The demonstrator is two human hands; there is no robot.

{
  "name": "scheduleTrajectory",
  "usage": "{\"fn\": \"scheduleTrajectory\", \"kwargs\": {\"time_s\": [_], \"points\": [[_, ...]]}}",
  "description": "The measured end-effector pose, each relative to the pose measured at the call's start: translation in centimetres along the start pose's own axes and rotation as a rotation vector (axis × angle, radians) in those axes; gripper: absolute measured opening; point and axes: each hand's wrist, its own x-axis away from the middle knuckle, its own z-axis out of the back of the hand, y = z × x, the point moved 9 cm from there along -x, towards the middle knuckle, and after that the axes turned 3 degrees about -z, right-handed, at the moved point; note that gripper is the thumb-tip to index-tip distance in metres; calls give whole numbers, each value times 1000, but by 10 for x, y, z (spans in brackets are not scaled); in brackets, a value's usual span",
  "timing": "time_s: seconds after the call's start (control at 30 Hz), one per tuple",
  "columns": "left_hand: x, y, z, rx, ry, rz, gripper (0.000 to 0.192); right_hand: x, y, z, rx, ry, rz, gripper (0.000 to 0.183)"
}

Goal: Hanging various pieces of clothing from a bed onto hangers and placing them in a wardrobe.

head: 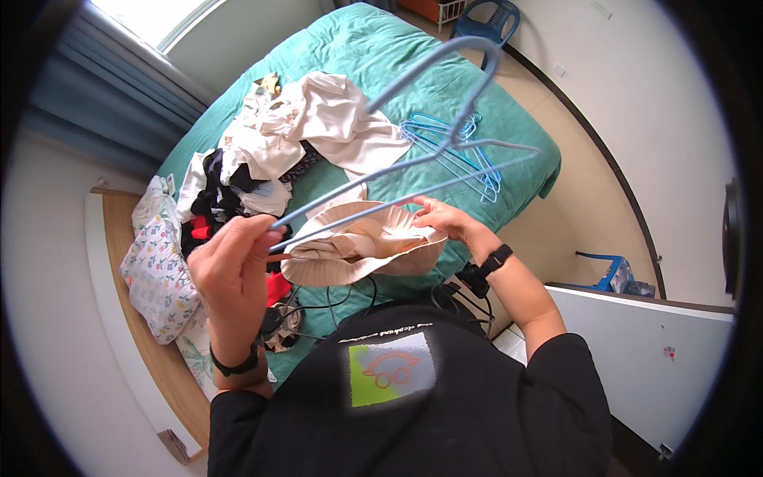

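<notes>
My left hand (235, 271) grips one end of a light blue clothes hanger (357, 179), its hook raised toward the camera at upper right. Below the hanger, a cream garment with a gathered elastic waistband (340, 274) has its opening facing up. My right hand (444, 219) holds the right side of that waistband between thumb and fingers. Whether my left fingers also hold the garment's left edge cannot be told. A pile of white clothes (322, 113) lies on the bed beyond, with several blue hangers (453, 149) to its right.
Under the clothes is a bed with a green cover (518, 137). Dark and red clothes (208, 203) and a floral pillow (158, 274) lie at left, by a wooden headboard (128, 238). Black cables (328, 305) run near my body. A blue plastic chair (489, 21) stands beyond the bed.
</notes>
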Motion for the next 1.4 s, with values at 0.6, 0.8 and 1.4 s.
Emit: {"fn": "scheduleTrajectory", "kwargs": {"time_s": [0.6, 0.8, 1.4], "points": [[11, -5, -20, 78, -109, -51, 9, 56, 19, -51, 365, -204, -6, 18], [11, -3, -26, 100, -138, -52, 10, 54, 48, -48, 634, -90, -188, 25], [14, -29, 6, 25, -45, 63, 3, 117, -35, 49, -82, 308, 393, 7]]}}
